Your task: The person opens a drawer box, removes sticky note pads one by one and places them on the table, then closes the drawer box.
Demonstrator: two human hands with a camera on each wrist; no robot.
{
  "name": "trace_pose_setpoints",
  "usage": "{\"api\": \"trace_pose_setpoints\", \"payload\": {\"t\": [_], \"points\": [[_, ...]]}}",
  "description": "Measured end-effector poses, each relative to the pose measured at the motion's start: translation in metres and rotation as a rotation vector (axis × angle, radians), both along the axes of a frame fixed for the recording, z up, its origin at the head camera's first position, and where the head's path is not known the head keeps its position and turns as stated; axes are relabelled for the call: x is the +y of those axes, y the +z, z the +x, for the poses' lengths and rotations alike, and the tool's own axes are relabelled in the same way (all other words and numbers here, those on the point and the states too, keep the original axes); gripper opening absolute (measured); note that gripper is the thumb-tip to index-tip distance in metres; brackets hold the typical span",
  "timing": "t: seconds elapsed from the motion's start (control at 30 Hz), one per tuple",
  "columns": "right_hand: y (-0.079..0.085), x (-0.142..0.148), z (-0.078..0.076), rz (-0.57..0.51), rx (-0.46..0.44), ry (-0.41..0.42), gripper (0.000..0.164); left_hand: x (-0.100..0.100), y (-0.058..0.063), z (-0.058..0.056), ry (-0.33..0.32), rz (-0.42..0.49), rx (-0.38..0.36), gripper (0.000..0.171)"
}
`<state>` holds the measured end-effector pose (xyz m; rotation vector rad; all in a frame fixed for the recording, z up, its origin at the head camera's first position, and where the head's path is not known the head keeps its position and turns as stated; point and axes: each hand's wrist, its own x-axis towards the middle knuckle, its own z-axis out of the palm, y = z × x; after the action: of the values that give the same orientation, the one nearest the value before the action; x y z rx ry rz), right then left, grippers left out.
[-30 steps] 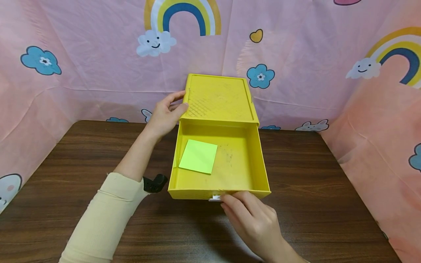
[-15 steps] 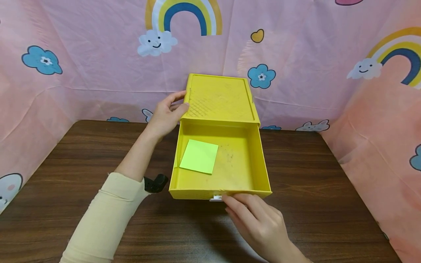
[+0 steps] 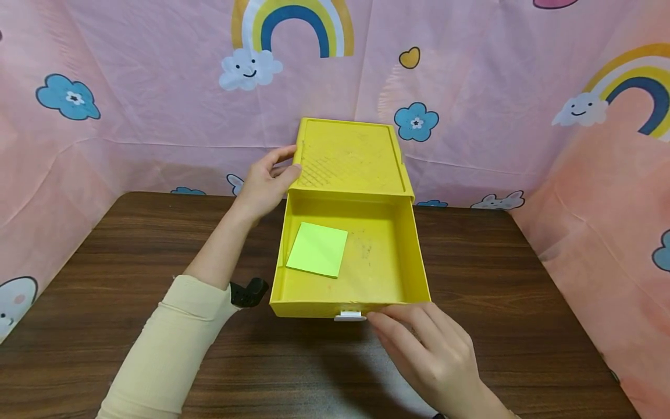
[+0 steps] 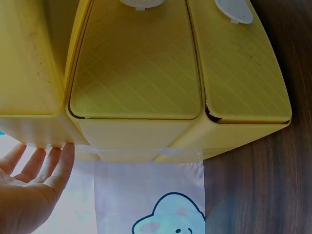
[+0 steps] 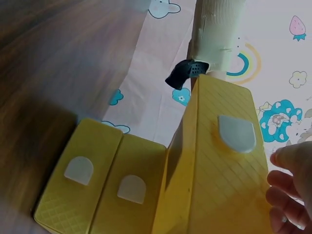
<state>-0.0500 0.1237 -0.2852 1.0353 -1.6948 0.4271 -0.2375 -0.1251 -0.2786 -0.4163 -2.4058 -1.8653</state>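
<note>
The right hand [image 3: 429, 343] has loosely bent fingers and holds nothing; its fingertips are just right of the white handle [image 3: 349, 316], and whether they touch the drawer's near edge I cannot tell. The left hand [image 3: 264, 180] rests its nearly straight fingers against the left side of the yellow cabinet [image 3: 350, 154]. The drawer [image 3: 314, 309] stands pulled out toward the near side, a green pad of sticky notes [image 3: 317, 250] lying flat in its left half.

The drawer looks like thin, stiff plastic, probably light and rather smooth; the handle seems the best grip, with a steadying palm on the cabinet, which may slide or tip. The pad should be light, its sheets easily bent, best pinched by opposite edges.

The head view alone shows the pad. Only the wrist views reveal the middle drawer [image 5: 117, 209] and bottom drawer [image 5: 73, 195] beneath, both closed.
</note>
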Motion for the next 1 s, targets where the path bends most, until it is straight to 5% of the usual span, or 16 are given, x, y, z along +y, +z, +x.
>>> {"api": "trace_pose_setpoints", "payload": {"t": [0.63, 1.0], "points": [[0.017, 0.019, -0.002, 0.075, -0.058, 0.040, 0.020, 0.001, -0.001, -0.001, 0.000, -0.002, 0.004, 0.049], [0.033, 0.031, 0.002, 0.205, -0.236, -0.019, 0.027, 0.001, 0.000, -0.001, 0.011, -0.003, -0.006, 0.049]]}}
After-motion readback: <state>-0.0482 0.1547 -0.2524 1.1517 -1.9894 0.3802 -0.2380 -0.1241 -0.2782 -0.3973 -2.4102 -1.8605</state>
